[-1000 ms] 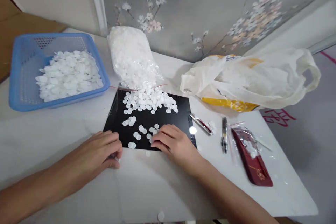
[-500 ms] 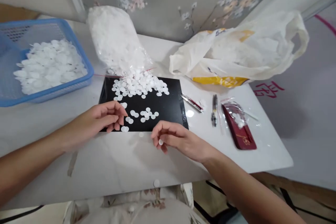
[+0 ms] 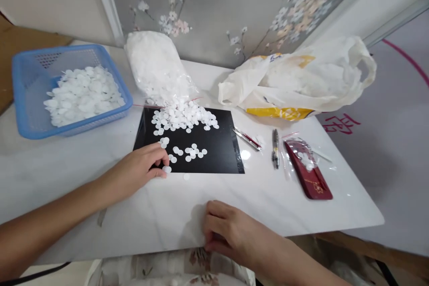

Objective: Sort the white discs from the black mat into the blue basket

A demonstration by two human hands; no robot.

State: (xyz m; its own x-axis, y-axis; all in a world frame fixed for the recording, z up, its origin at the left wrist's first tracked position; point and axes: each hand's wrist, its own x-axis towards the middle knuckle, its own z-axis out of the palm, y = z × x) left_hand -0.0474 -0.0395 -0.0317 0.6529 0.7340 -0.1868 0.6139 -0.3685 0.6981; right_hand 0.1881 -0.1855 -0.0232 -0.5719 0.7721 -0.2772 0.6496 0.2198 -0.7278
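Note:
White discs lie heaped at the back of a black sheet, with smaller groups nearer its front edge. At the sheet's front left corner, my left hand pinches a small white disc between thumb and fingertips. My right hand is by the table's front edge, its fingers curled inward; whatever they may hold is hidden. A clear bag full of discs opens onto the back of the sheet. More discs fill part of a blue basket on the left.
A white plastic bag lies at the back right. In front of it are tweezers, a black pen and a dark red case under a small clear bag. One loose disc rests just off the sheet.
My left hand has closed at a disc on the sheet's corner. My right hand has moved back toward the table edge, and the disc seen in its fingers is out of sight. The view has shifted.

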